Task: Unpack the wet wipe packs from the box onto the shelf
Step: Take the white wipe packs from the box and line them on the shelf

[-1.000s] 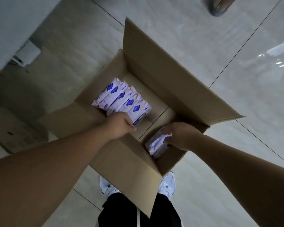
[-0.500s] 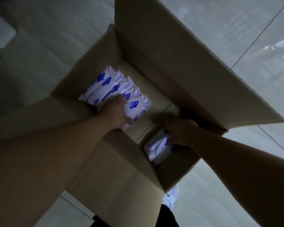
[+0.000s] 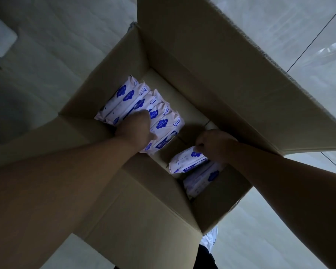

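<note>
Cardboard box [image 3: 211, 78] looks closer now, left hand [image 3: 133, 133] still grips the row of packs [image 3: 142, 105], right hand [image 3: 214, 145] has lifted one pack [image 3: 184, 162] higher

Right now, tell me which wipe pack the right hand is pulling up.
The upper pack of the near-right pair, pinched at its edge by the right hand. It sits apart from the row of packs under the left hand.
</note>
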Tool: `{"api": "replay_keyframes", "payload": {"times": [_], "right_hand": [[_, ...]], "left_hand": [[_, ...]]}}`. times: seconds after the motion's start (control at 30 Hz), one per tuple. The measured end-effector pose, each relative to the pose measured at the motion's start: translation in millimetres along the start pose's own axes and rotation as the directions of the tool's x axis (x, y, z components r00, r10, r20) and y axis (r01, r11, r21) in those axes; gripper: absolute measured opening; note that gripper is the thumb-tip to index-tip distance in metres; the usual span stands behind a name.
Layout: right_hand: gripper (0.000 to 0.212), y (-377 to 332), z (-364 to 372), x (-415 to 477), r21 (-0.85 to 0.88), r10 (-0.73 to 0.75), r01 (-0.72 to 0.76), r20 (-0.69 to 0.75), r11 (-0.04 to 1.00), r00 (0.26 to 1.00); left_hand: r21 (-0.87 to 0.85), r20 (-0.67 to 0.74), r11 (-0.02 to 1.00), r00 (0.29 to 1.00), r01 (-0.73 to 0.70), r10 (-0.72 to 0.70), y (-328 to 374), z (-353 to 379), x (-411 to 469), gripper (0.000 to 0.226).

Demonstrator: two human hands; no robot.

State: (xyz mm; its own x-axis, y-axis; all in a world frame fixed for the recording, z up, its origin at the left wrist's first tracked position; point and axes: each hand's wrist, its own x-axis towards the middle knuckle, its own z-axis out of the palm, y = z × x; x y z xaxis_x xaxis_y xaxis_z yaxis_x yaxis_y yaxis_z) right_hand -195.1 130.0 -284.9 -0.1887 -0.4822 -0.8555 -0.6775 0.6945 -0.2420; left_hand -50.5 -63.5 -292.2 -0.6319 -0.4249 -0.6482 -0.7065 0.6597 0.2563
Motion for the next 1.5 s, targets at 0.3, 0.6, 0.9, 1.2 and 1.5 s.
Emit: {"api": "replay_keyframes", "payload": {"times": [0.3, 0.6, 0.9, 1.2, 1.5], "right_hand": [[0.026, 3.1, -0.9, -10.7, 0.079, 0.006, -0.006, -0.002, 0.997, 1.000], [0.023, 6.7, -3.9, -13.8, 0.136, -0.002, 0.003, -0.004, 0.991, 1.000], [0.042, 4.4, -28.0, -58.5, 0.186, -0.028, 0.037, -0.050, 0.982, 0.998], [0.021, -14.6, -87.5, -142.3, 0.328, -0.008, 0.010, -0.007, 0.945, 1.000], [0.028, -21.5, -147.5, -236.4, 0.654, -0.067, 0.052, -0.002, 0.755, 0.998]], "left_hand": [[0.024, 0.012, 0.999, 0.999, 0.033, -0.034, -0.2, 8.5, 2.9, 0.036], [-0.007, 0.054, 0.997, 0.995, -0.081, 0.081, 0.2, 7.6, 2.5, 0.023], [-0.326, 0.099, 0.938, 0.983, -0.113, 0.153, 7.2, -18.5, -24.8, 0.025], [-0.508, 0.111, 0.853, 0.974, -0.115, 0.197, 26.0, -107.7, -72.2, 0.028], [-0.637, 0.060, 0.759, 0.973, -0.135, 0.223, 55.6, -205.0, -141.4, 0.021]]}}
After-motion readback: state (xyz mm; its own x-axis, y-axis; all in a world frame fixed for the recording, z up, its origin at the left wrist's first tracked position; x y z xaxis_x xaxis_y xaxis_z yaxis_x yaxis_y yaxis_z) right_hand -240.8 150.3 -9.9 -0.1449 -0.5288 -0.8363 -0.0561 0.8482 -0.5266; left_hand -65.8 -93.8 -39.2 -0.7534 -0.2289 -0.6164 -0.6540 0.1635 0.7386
